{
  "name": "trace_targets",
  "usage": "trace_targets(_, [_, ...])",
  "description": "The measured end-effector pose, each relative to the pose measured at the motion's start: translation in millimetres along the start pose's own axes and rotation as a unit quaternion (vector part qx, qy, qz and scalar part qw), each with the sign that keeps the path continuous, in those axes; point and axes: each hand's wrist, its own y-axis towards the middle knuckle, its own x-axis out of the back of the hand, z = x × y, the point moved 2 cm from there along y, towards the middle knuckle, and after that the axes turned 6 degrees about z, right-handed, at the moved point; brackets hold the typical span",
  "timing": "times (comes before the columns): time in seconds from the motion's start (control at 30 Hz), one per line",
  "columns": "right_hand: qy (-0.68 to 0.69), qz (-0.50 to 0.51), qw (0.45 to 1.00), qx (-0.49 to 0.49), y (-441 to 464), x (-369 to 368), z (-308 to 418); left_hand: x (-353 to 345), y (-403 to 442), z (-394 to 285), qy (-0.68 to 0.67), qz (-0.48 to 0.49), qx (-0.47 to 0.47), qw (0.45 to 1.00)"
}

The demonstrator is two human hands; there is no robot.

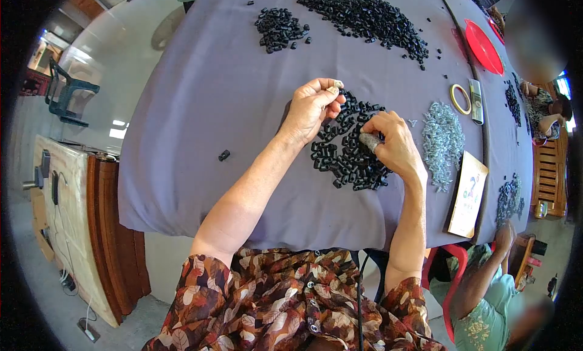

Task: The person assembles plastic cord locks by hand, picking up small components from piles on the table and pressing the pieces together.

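My left hand (311, 108) is raised above the cloth with thumb and forefinger pinched together. What sits in the pinch is too small to make out. A pile of small black plastic caps (353, 159) lies beneath and between my hands. My right hand (398, 145) is over the right side of this pile with its fingers curled down and closed. Its fingertips are partly hidden, so I cannot tell what they hold. A grey wrapping (369, 141) covers a digit of that hand. To its right lies a heap of small clear plastic pieces (443, 141).
A larger black heap (364, 17) and a smaller one (279, 30) lie at the back of the grey cloth (200, 120). On the right are a tape roll (460, 99), a booklet (469, 196) and a red tray (484, 47). Another person's arm (486, 272) reaches in.
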Motion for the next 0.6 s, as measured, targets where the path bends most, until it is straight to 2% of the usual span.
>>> trace_targets(0.13, [0.012,-0.052,0.998,0.033,3.5,-2.7,8.5,-2.1,-1.9,-2.1,0.015,-0.007,0.0,1.0])
trace_targets(0.33, [-0.072,-0.082,0.99,0.085,10.0,-20.9,11.1,-1.6,-1.0,-1.1,0.015,-0.005,0.004,1.0])
trace_targets(0.6, [-0.111,-0.054,0.992,0.036,7.3,-18.0,15.5,-1.1,-0.3,0.2,0.016,-0.004,0.004,1.0])
